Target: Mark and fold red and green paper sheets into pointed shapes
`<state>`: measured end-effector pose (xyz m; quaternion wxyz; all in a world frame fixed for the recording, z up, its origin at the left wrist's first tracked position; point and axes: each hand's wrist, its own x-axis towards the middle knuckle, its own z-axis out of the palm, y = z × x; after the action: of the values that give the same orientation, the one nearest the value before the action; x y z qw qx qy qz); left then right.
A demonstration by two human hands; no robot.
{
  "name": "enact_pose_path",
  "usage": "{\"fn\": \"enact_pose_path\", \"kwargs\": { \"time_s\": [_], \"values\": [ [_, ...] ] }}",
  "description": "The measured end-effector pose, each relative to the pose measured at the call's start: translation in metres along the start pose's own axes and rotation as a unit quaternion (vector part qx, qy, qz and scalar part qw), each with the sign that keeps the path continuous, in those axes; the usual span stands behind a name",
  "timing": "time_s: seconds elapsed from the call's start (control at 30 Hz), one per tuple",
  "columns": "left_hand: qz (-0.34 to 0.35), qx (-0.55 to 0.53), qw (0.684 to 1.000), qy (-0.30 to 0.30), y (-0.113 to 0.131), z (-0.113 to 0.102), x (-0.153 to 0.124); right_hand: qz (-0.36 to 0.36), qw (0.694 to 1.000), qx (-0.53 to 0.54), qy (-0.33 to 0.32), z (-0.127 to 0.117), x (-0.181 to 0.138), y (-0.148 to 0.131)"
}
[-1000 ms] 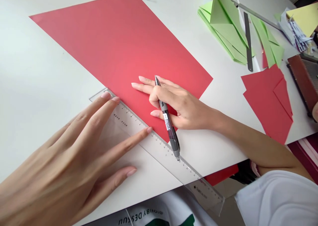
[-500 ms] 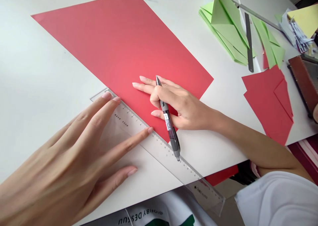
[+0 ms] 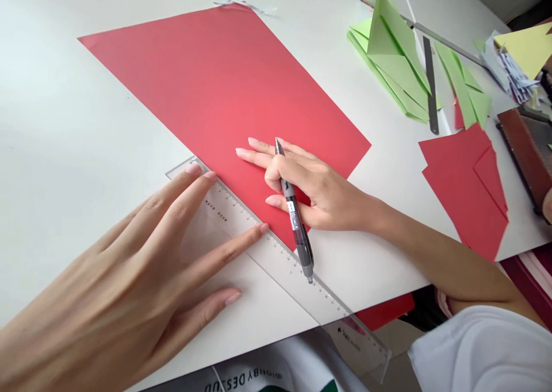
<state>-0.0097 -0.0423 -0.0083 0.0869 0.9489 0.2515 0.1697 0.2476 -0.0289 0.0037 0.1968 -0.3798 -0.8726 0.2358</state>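
A large sheet of red paper (image 3: 207, 76) lies flat on the white table. Along its near left edge runs a clear plastic ruler (image 3: 280, 277), its far right end sticking out past the table edge. My left hand (image 3: 159, 260) has its fingers spread, with several fingertips pressing on the ruler beside the paper. Resting on the red sheet, my right hand (image 3: 319, 191) grips a dark pen (image 3: 297, 225) between thumb and index finger. The pen's tip points away from me, up off the paper, and its rear end is over the ruler.
Green folded papers (image 3: 388, 70) are stacked at the upper right, with a dark metal ruler (image 3: 430, 87) against them. Cut red paper pieces (image 3: 466, 185) lie near the right table edge. Beyond them are a brown-edged paper trimmer-like device (image 3: 524, 156) and paper scraps (image 3: 509, 64).
The view has shifted a little, so the sheet and the hands appear slightly lower and to the right. Hands, ruler, pen and paper keep nearly the same places relative to each other.
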Motion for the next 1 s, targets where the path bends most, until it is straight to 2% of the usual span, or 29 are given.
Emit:
{"fn": "enact_pose_path", "kwargs": {
  "time_s": [0.23, 0.4, 0.57, 0.67, 0.77, 0.83, 1.0],
  "values": [
    [-0.007, 0.022, 1.0, -0.008, 0.002, 0.0, -0.009, 0.001, 1.0, 0.004, -0.001, 0.004, -0.001, -0.001],
    [0.019, 0.086, 0.996, -0.001, 0.006, -0.007, -0.009, 0.015, 1.0, 0.013, -0.022, 0.007, -0.002, -0.003],
    [0.01, 0.105, 0.994, 0.005, 0.011, -0.006, -0.013, 0.022, 0.999, 0.011, -0.039, 0.01, -0.006, -0.001],
    [0.009, 0.112, 0.993, 0.019, 0.012, -0.004, -0.017, 0.0, 0.998, 0.056, 0.003, 0.012, -0.007, -0.002],
    [0.007, 0.12, 0.992, 0.029, 0.012, -0.005, -0.018, -0.008, 0.985, 0.128, 0.113, 0.013, 0.0, -0.008],
    [0.005, 0.121, 0.992, 0.032, 0.012, -0.006, -0.017, 0.016, 0.972, 0.167, 0.162, 0.013, 0.013, -0.014],
    [-0.004, 0.119, 0.992, 0.036, 0.013, -0.001, -0.016, 0.144, 0.925, 0.313, 0.158, 0.02, 0.055, -0.02]
  ]
}}
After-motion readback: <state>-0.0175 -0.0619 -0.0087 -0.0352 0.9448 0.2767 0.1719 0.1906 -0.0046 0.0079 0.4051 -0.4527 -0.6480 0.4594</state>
